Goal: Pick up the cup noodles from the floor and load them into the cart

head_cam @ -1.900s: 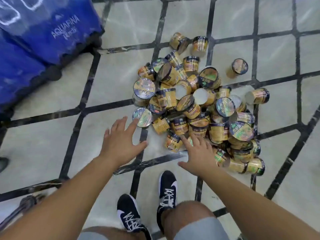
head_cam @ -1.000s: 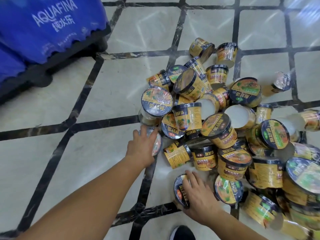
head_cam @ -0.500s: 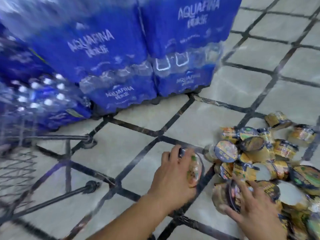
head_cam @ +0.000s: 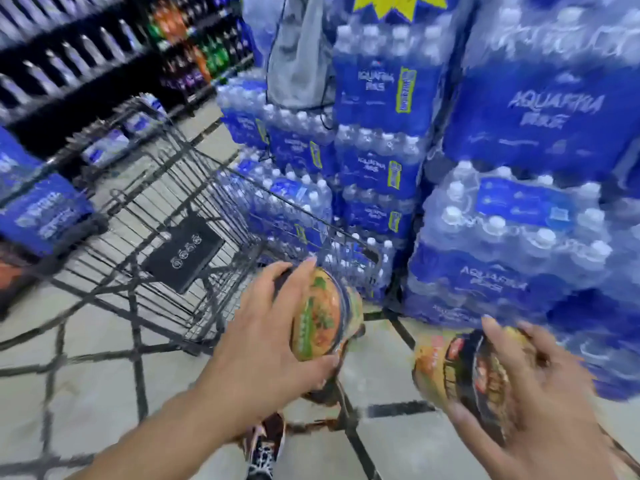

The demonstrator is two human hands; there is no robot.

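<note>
**Two cups on the way to the cart**

The left hand [head_cam: 263, 344] has its grip curled round a noodle cup [head_cam: 320, 323], close to the cart [head_cam: 194, 216]. The right hand [head_cam: 540, 403] grips a second cup [head_cam: 457, 368], farther back. Both cups are held up off the floor, ready to drop in.

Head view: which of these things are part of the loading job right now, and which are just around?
In the job:
left hand gripping a noodle cup
right hand gripping another noodle cup
wire cart

Just around:
stacked water packs
drinks shelf
grey bag
</note>
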